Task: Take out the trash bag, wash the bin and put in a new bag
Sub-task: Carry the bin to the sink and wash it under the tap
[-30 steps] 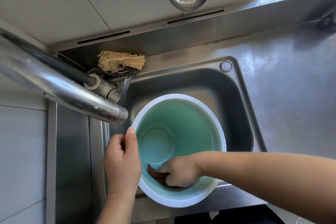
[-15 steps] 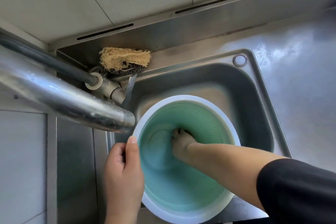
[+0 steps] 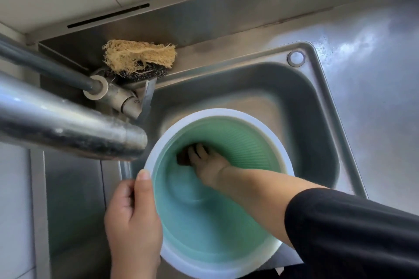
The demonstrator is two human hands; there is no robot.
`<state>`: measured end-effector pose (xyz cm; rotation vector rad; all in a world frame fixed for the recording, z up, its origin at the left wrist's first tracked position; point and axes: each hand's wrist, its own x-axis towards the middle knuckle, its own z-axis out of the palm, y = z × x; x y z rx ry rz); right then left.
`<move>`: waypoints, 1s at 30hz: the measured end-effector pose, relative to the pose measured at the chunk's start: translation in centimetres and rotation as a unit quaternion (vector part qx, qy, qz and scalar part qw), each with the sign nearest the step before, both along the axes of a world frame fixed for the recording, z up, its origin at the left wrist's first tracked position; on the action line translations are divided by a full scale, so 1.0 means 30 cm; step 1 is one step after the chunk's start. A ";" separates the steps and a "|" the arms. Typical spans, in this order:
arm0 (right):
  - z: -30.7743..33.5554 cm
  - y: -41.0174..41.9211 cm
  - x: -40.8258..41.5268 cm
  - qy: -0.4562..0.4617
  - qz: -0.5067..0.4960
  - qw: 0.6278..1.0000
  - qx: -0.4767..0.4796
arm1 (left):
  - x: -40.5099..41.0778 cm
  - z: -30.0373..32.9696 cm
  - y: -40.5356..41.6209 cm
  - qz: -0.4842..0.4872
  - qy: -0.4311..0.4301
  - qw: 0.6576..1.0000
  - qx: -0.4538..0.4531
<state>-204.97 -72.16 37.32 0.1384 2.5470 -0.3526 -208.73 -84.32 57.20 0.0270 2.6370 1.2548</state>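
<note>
Round green plastic bin with white rim (image 3: 238, 140), one, lower centre in the steel sink (image 3: 317, 106); left hand (image 3: 133, 217) grips its rim, right hand (image 3: 208, 165) presses one dark scrubber (image 3: 182, 158) inside.

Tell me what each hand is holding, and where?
The left hand grips the green bin by its white rim, thumb on top. The right hand, deep inside the bin, presses a dark scrubbing pad against the wall.
</note>
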 end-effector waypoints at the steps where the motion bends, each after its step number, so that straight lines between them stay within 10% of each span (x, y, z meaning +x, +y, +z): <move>1: -0.001 -0.024 0.007 -0.009 -0.030 0.999 0.023 | -0.007 -0.002 -0.009 0.010 -0.001 1.000 0.001; 7: 0.041 -0.104 -0.008 -0.221 -0.189 0.956 0.031 | -0.025 -0.022 -0.019 0.039 -0.024 0.999 0.003; 13: 0.111 -0.089 -0.011 -0.292 -0.236 0.895 -0.241 | -0.017 -0.013 0.001 0.057 -0.038 0.997 0.028; 20: 0.272 -0.145 -0.033 -0.240 -0.517 0.652 -0.500 | -0.017 0.000 0.047 0.039 -0.057 0.997 0.014; 30: 0.474 -0.065 -0.069 -0.051 -0.706 0.196 -0.678 | 0.028 0.033 0.133 -0.043 -0.030 0.999 0.001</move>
